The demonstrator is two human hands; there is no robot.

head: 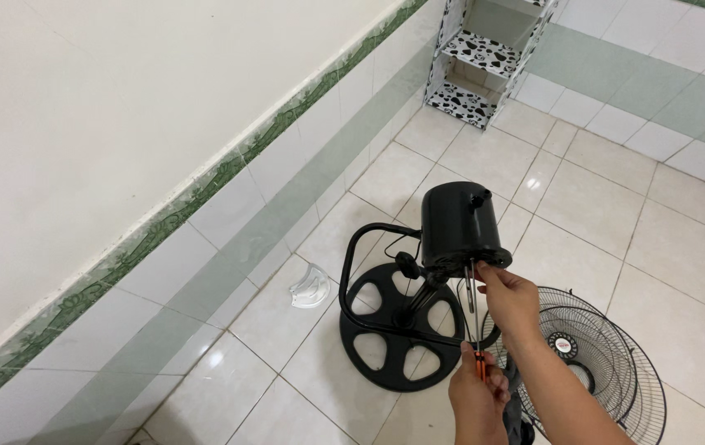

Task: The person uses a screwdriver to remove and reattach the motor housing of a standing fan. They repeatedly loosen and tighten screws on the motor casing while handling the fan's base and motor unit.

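Running along the far left, a glossy tiled wall [229, 222] with a mottled green border strip met the pale glazed tile floor [616, 272] at a long diagonal edge. Near that edge lay a small clear curved plastic piece [311, 288], well apart from everything else, with bare floor around it.

Next stood the black floor-fan body: a flat round rear guard with wide spoke-shaped cut-outs [389, 338] lay on the tiles, a bent black tube stand [352, 255] curved up its left side, and a smooth black cylindrical motor housing [459, 224] sat tilted above, its closed end toward the far wall and its open end toward the person. The housing's long axis ran roughly away from the camera, leaning upward.

The left hand [477, 395] was closed in a fist round the orange-and-black handle of a screwdriver [473, 321], whose thin metal shaft rose nearly upright to the housing's lower rim. The right hand [507, 292] was partly curled, fingertips pinching at that same rim just beside the shaft tip; what it pinched was too small to tell.

To the right, a round black wire front grille with a red centre badge [591, 363] lay flat, partly under the right forearm. Beyond it open tiles stretched to the right edge. At the top, a black-and-white patterned shelf unit [484, 58] stood against the wall.
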